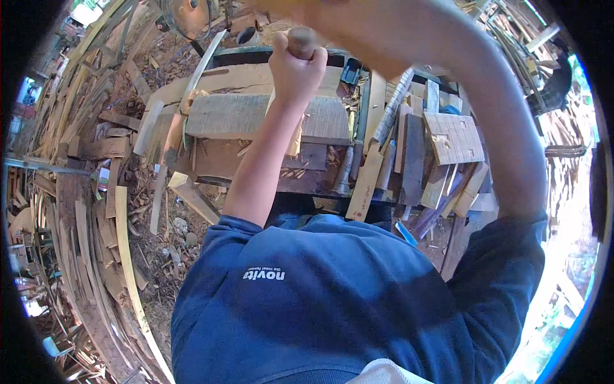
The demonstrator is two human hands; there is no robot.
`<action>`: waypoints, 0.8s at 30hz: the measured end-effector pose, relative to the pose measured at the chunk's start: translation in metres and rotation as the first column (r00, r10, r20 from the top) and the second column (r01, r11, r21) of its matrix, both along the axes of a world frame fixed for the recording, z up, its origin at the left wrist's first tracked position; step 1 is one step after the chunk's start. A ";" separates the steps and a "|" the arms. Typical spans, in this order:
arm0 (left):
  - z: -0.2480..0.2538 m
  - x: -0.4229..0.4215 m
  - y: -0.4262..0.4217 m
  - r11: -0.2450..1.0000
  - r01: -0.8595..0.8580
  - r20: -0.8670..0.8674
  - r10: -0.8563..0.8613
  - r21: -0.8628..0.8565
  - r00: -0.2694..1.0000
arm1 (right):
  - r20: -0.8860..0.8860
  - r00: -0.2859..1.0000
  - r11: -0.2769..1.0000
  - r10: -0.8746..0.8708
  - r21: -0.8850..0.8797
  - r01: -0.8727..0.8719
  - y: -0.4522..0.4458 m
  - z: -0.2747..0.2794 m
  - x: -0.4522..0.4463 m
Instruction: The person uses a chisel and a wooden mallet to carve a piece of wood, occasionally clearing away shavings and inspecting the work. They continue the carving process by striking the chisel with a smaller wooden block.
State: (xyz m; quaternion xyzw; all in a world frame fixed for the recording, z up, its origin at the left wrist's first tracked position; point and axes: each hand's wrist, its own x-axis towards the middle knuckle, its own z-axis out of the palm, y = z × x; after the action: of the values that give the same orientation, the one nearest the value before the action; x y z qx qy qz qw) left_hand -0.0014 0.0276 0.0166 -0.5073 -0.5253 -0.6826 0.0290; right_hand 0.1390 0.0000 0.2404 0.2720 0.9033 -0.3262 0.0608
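Handle (302,42) is clenched by left hand (297,72) near far edge of workbench (220,157); blurred right hand's (339,19) grip cannot be told.

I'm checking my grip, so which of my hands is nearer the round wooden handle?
Left. Your left hand is closed around the round wooden handle; your right arm arches above it to the top edge, its hand too blurred or cut off to place.

Left fingers (318,56) curled tight, right arm (495,89) raised and bent.
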 end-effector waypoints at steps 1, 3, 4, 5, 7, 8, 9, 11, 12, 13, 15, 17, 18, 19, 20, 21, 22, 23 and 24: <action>-0.004 -0.002 0.000 0.997 -0.051 -0.009 0.051 -0.055 0.999 | 0.002 0.999 0.999 -0.048 0.026 0.048 -0.001 -0.003 -0.004; -0.008 -0.002 0.002 0.998 -0.038 -0.002 0.038 -0.052 0.999 | -0.003 0.990 0.987 -0.140 0.076 0.140 -0.005 -0.010 -0.016; -0.007 -0.002 0.002 0.999 -0.020 0.002 0.021 -0.042 1.000 | -0.009 0.982 0.977 -0.187 0.103 0.187 -0.007 -0.014 -0.022; -0.007 -0.002 0.003 0.999 -0.020 0.001 0.020 -0.042 1.000 | -0.017 0.972 0.963 -0.235 0.131 0.236 -0.009 -0.018 -0.027; -0.006 -0.001 0.004 0.999 -0.030 0.013 0.029 0.035 0.999 | -0.030 0.944 0.926 -0.328 0.188 0.327 -0.011 -0.026 -0.034; -0.006 -0.002 0.005 0.999 -0.030 0.012 0.030 0.036 0.999 | -0.041 0.927 0.903 -0.372 0.215 0.372 -0.012 -0.031 -0.035; -0.008 -0.003 0.007 0.998 -0.022 -0.137 0.029 0.055 0.990 | -0.105 0.941 0.903 -0.323 0.262 0.339 -0.012 -0.040 -0.031; -0.012 -0.005 0.010 0.997 -0.006 -0.287 0.027 0.072 0.958 | -0.170 0.947 0.898 -0.273 0.309 0.315 -0.006 -0.043 -0.027; -0.011 -0.006 0.011 0.993 0.020 -0.198 0.003 0.116 0.980 | -0.123 0.970 0.941 -0.208 0.244 0.233 0.002 -0.033 -0.027; -0.011 -0.006 0.013 0.986 0.043 -0.107 -0.025 0.162 0.994 | -0.081 0.987 0.973 -0.138 0.174 0.150 0.006 -0.025 -0.027; -0.010 -0.004 0.006 1.000 0.009 0.002 -0.009 0.013 1.000 | -0.065 0.987 0.975 -0.146 0.159 0.155 0.009 -0.022 -0.025; -0.010 -0.004 0.003 0.990 -0.026 0.111 0.042 -0.140 0.993 | -0.031 0.990 0.981 -0.137 0.135 0.140 0.011 -0.019 -0.023; -0.010 -0.004 0.003 0.996 -0.030 0.071 0.036 -0.090 0.997 | -0.018 0.991 0.983 -0.133 0.124 0.134 0.012 -0.018 -0.022; -0.010 -0.004 0.004 0.999 -0.029 0.030 0.030 -0.038 0.999 | -0.006 0.992 0.985 -0.129 0.114 0.129 0.012 -0.017 -0.020; -0.010 -0.005 0.005 0.999 -0.031 0.029 0.032 -0.039 0.999 | 0.005 0.992 0.987 -0.128 0.103 0.126 0.013 -0.016 -0.019; -0.011 -0.005 0.007 1.000 -0.015 0.027 0.015 -0.017 1.000 | 0.018 0.992 0.988 -0.126 0.093 0.124 0.013 -0.015 -0.018; -0.010 -0.004 0.007 1.000 -0.001 0.026 0.001 0.005 1.000 | 0.032 0.992 0.989 -0.123 0.084 0.120 0.014 -0.014 -0.017; -0.011 -0.002 0.006 1.000 -0.002 0.025 0.002 0.005 1.000 | 0.043 0.992 0.990 -0.121 0.073 0.118 0.014 -0.014 -0.015; -0.010 0.001 0.003 1.000 0.014 0.014 -0.014 0.016 1.000 | 0.052 0.991 0.991 -0.123 0.060 0.120 0.014 -0.013 -0.014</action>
State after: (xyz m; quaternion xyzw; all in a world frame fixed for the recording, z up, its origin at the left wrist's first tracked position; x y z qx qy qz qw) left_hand -0.0004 0.0307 0.0070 -0.5057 -0.5166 -0.6905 0.0244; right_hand 0.1249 0.0144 0.2269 0.3370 0.8920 -0.2957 0.0584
